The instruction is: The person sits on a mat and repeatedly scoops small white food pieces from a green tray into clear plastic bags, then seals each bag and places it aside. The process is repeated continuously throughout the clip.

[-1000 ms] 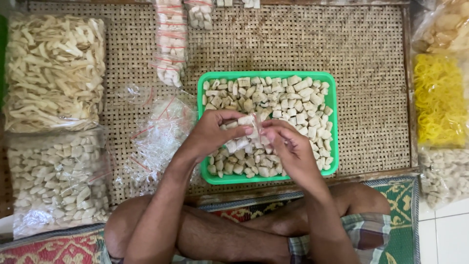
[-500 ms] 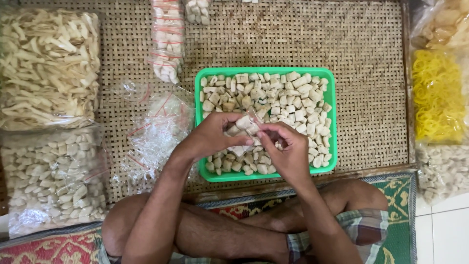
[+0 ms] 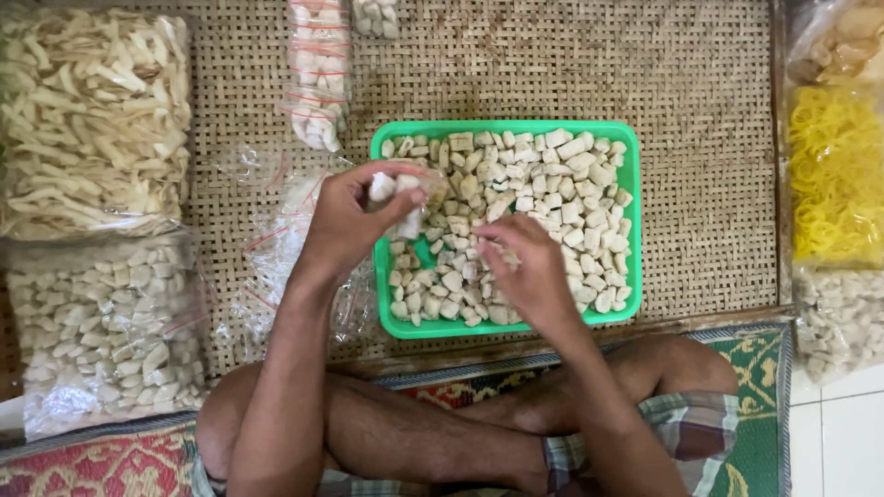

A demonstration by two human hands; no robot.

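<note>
- Filling step, looks like: left hand [image 3: 354,213] is pinching a small clear bag [image 3: 398,198] with a few pale pieces in it, just over the near-left corner of the green tray [image 3: 632,221].
- Right hand [image 3: 523,267] is curled down into the cracker pieces [image 3: 552,198], gathering some; exact grip hidden.
- Next move calls for aiming at that narrow bag mouth, I'd guess.

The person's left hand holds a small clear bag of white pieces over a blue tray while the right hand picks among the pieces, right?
Not quite: the tray is green, not blue, as the head view shows. The left hand holds the small clear bag of white pieces over it, and the right hand picks among the white pieces.
</note>
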